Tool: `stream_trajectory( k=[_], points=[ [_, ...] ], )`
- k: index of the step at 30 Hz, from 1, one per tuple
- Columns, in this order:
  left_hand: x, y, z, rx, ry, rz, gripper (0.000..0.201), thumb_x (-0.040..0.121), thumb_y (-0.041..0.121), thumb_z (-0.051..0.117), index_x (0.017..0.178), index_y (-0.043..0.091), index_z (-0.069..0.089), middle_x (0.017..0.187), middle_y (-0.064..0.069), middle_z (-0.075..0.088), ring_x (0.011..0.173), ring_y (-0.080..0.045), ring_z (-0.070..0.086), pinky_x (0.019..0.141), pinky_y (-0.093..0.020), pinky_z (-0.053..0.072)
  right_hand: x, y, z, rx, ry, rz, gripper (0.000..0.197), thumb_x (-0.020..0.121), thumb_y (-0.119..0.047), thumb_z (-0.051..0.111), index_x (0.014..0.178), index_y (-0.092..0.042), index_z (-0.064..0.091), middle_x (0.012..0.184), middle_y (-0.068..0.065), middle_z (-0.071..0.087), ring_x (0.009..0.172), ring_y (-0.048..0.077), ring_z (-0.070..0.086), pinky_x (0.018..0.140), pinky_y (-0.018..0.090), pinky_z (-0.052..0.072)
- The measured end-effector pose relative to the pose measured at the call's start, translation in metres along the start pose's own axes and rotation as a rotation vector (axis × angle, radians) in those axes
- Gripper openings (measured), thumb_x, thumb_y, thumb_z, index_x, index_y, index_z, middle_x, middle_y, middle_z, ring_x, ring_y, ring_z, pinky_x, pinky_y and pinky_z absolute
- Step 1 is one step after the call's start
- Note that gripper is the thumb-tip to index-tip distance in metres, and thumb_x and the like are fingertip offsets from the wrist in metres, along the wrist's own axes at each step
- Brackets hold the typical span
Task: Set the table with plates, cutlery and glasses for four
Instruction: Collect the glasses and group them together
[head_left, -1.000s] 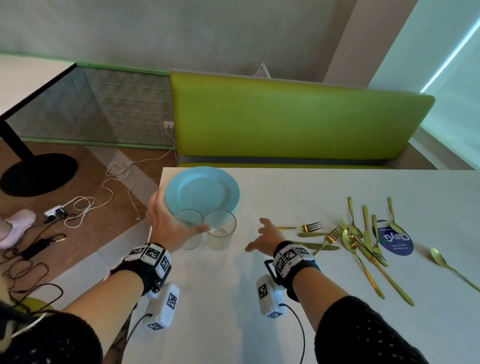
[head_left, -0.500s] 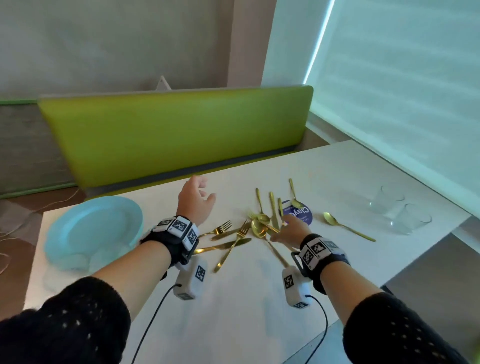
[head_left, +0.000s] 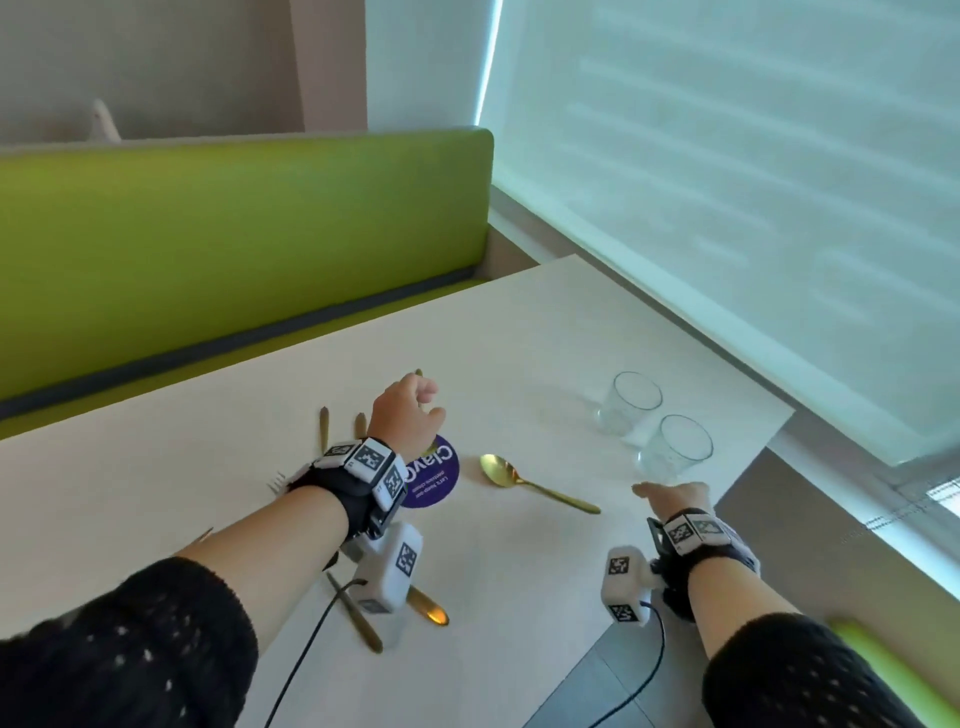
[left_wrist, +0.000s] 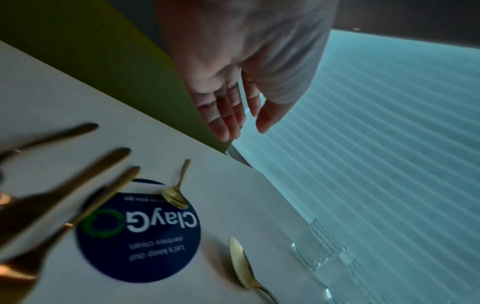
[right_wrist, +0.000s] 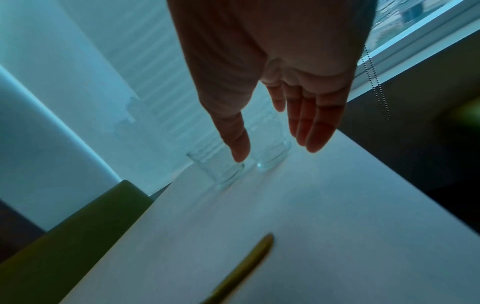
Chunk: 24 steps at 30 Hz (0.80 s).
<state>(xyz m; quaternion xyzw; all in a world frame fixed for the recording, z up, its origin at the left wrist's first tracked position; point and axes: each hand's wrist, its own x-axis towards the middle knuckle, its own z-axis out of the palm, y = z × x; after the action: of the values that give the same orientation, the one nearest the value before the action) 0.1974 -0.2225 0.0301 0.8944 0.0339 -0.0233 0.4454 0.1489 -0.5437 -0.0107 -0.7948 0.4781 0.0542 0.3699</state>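
Two clear glasses (head_left: 636, 402) (head_left: 675, 449) stand near the table's right edge by the window. My right hand (head_left: 670, 492) reaches toward the nearer one with straight fingers (right_wrist: 311, 133), just short of it and holding nothing. My left hand (head_left: 413, 408) hovers over the scattered gold cutlery (head_left: 324, 426), fingers (left_wrist: 223, 123) loosely curled and empty. A gold spoon (head_left: 498, 470) lies alone between the hands. A small spoon (left_wrist: 176, 195) lies at the sticker's far edge. More cutlery (head_left: 428, 613) lies partly hidden under my left forearm.
A round purple sticker (head_left: 434, 478) is stuck on the white table (head_left: 519, 338). A green bench back (head_left: 234, 234) runs behind the table. A window with a blind (head_left: 753, 182) is close on the right, and the table edge drops off at the near right.
The view swung right, away from the blue plate and its two glasses. My left hand let go of a glass there and moved over the cutlery. My right hand moved from the cutlery toward the right-hand glasses.
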Motion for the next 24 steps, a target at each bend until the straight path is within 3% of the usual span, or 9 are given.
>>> stream_trajectory(
  k=[2,4,11,17,24],
  points=[
    [0.011,0.009,0.020,0.002,-0.034,-0.004,0.031,0.087,0.016,0.059,0.118,0.009,0.056,0.120,-0.005,0.062,0.110,-0.021,0.057,0.085,-0.019,0.036,0.021,0.001,-0.010,0.069,0.056,0.015,0.081,0.076,-0.022,0.076,0.138,0.001,0.029,0.128,0.024,0.052,0.116,0.037,0.053,0.082,0.038,0.042],
    [0.019,0.015,0.037,-0.006,-0.051,-0.021,0.031,0.088,0.016,0.059,0.118,0.009,0.056,0.120,-0.005,0.061,0.110,-0.020,0.057,0.084,-0.018,0.035,0.037,0.003,-0.014,0.123,0.091,0.000,0.092,0.074,-0.023,0.077,0.144,-0.004,0.021,0.136,0.023,0.046,0.123,0.038,0.048,0.093,0.041,0.043],
    [0.037,0.024,0.081,-0.005,-0.105,-0.067,0.030,0.087,0.016,0.060,0.117,0.011,0.056,0.117,-0.003,0.062,0.103,-0.017,0.057,0.083,-0.018,0.036,0.075,0.009,0.000,0.252,0.077,-0.059,0.105,0.067,-0.026,0.083,0.148,-0.011,0.017,0.146,0.015,0.039,0.134,0.033,0.039,0.109,0.040,0.033],
    [0.041,0.029,0.099,-0.042,-0.155,-0.081,0.032,0.084,0.022,0.065,0.115,0.015,0.057,0.102,0.006,0.059,0.097,-0.017,0.060,0.084,-0.020,0.040,0.086,0.009,0.008,0.299,0.112,-0.123,0.096,0.064,-0.029,0.084,0.141,-0.013,0.030,0.138,0.010,0.048,0.128,0.030,0.046,0.107,0.037,0.037],
    [0.039,0.040,0.116,-0.073,-0.278,-0.056,0.028,0.083,0.029,0.066,0.106,0.022,0.053,0.096,0.008,0.061,0.094,-0.016,0.063,0.081,-0.022,0.043,0.080,0.008,0.011,0.307,0.125,-0.195,0.077,0.066,-0.025,0.081,0.131,-0.013,0.040,0.126,0.006,0.057,0.115,0.026,0.055,0.093,0.030,0.041]
  ],
)
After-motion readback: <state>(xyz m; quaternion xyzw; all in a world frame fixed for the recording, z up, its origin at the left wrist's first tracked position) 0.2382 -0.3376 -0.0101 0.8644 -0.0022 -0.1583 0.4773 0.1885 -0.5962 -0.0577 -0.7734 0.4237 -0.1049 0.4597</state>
